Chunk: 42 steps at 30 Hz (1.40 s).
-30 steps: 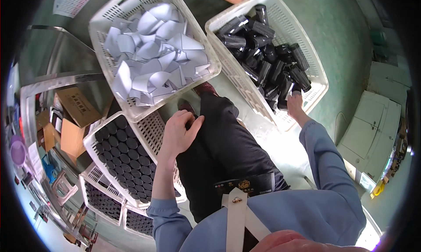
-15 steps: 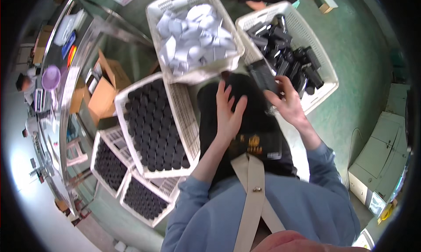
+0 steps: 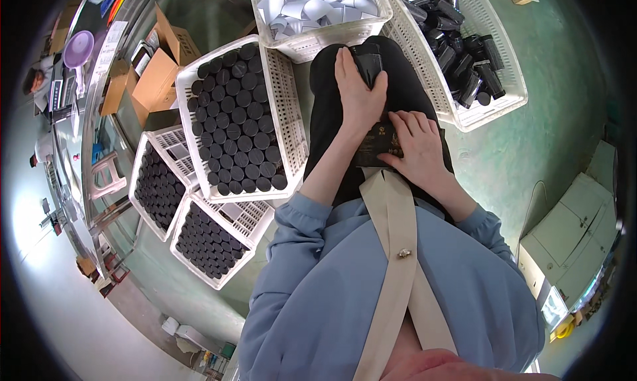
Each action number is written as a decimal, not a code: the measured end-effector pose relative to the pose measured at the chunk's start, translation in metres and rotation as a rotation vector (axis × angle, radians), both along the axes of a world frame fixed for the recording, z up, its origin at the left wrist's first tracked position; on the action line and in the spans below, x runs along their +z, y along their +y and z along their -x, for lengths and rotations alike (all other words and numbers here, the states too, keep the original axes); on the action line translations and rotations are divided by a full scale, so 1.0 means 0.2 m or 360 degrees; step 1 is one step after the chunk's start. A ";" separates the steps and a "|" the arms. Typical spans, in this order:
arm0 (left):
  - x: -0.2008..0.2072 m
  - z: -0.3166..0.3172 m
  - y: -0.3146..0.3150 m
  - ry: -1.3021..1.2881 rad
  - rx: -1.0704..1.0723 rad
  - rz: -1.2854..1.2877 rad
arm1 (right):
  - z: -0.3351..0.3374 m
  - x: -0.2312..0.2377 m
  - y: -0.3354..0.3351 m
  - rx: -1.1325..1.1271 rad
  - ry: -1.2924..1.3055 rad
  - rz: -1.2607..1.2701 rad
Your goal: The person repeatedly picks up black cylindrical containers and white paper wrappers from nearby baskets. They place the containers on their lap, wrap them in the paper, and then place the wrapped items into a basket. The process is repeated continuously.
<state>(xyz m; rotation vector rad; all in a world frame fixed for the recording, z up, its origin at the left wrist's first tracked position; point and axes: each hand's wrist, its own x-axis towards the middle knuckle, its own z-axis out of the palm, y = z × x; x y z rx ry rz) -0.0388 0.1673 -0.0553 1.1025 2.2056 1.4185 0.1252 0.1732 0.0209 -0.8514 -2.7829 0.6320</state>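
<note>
Above my knees, my left hand is closed around a glossy black canister, its thumb along the near side. Lower on my lap lies a flat black label sheet with gold print. My right hand rests on the sheet's right part, thumb and fingers apart and touching it; whether it pinches an edge is hidden. Right of my knees, a white crate holds loose black canisters lying at all angles. To my left, another white crate carries tight rows of upright black canisters.
Ahead stands a white crate of curled white paper pieces. Two more crates of upright canisters, one a white crate, sit on the floor at left. Beyond are an open cardboard box and a pink stool. Pale cabinets line the right.
The black canister has passed from my right hand, beside the right crate, to my left hand over my lap. My right hand has come down onto the label sheet. The whole view has shifted.
</note>
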 end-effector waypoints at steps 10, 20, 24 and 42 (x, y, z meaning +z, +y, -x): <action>0.18 0.16 -0.58 -0.0854 0.0047 0.0038 | -0.05 -0.04 0.02 0.0041 0.0000 0.0036; 0.33 -0.03 -0.80 -0.1093 -0.0044 0.0030 | -0.11 0.03 0.05 -0.0348 0.0473 0.0813; 0.39 -0.08 -0.74 -0.1374 -0.0288 -0.0020 | -0.07 0.12 0.14 -0.0590 0.0642 0.1263; 0.40 -0.07 -0.62 -0.1569 -0.0170 -0.0056 | -0.08 0.07 0.18 -0.0607 0.0625 0.1163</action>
